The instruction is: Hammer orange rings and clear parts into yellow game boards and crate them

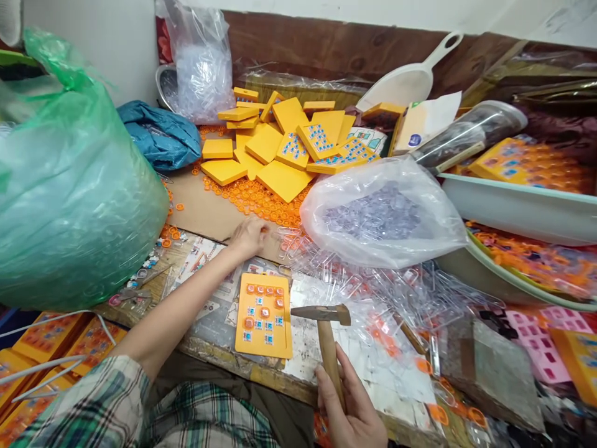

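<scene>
My right hand (347, 398) grips the wooden handle of a hammer (321, 314), its metal head just right of a yellow panel (275, 342). That panel lies flat near the bench edge, with small blue-and-white pieces in its face and orange rings with clear caps over some of them. My left hand (249, 238) is closed at the near edge of a heap of small orange rings (265, 202); its fingertips are partly hidden, and I cannot make out what they hold. Behind the heap lies a pile of yellow panels (284, 180), some showing blue pieces.
A bulging green plastic bag (79, 199) stands at left. An open white bag (443, 230) of clear pieces sits right of the rings, with clear strips (345, 274) scattered before it. At right are a pale tray (527, 205) and a dark block (494, 367).
</scene>
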{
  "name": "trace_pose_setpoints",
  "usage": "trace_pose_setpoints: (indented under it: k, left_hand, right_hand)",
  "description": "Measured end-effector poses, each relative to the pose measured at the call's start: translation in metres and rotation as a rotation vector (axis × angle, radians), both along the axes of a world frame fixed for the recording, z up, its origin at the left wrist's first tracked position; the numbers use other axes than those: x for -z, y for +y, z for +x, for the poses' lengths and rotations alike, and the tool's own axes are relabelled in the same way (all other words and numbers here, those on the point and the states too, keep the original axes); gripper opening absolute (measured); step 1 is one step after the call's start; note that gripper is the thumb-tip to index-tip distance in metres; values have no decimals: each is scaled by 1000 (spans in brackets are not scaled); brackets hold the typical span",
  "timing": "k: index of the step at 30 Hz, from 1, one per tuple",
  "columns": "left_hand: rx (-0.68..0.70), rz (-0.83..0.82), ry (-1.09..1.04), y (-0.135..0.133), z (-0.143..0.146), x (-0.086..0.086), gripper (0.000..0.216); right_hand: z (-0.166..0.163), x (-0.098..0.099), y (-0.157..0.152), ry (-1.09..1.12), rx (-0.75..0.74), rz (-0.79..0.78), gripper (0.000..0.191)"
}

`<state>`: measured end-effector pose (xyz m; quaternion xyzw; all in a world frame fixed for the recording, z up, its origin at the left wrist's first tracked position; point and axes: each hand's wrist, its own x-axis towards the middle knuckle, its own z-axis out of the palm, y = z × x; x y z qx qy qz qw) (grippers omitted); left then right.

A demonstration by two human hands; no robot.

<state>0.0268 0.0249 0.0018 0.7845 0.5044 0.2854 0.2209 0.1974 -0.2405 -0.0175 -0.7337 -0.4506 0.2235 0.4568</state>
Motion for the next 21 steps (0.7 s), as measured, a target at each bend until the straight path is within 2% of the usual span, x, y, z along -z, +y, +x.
trace_pose_setpoints:
  k: [3, 6, 9, 11, 15, 19, 21]
  left_hand:
    - [40, -27, -45, -56, -18, -11, 17]
    - [160, -86, -173, -121, -34, -19, 28]
    - [199, -125, -137, -160, -39, -17, 30]
    - [184, -116, -116, -167, -38, -12, 28]
    - [138, -113, -126, -163, -35, -2, 31]
    - [110, -129, -140, -167, -35, 0, 33]
    - [107, -133, -163, -168, -38, -3, 37]
  right_hand:
    - [3, 0, 0, -52, -89, -16, 39]
    - [3, -7, 1, -172, -242, 108, 38]
    - [-1, -21, 2, -257, -342, 203, 47]
    - [-4, -29, 1, -307, -374, 222, 55]
    - [-7, -36, -3, -472, -451, 222, 64]
    - [-7, -30, -6, -660, -507, 137, 58]
    - [-6, -27, -5, -626, -484, 127, 51]
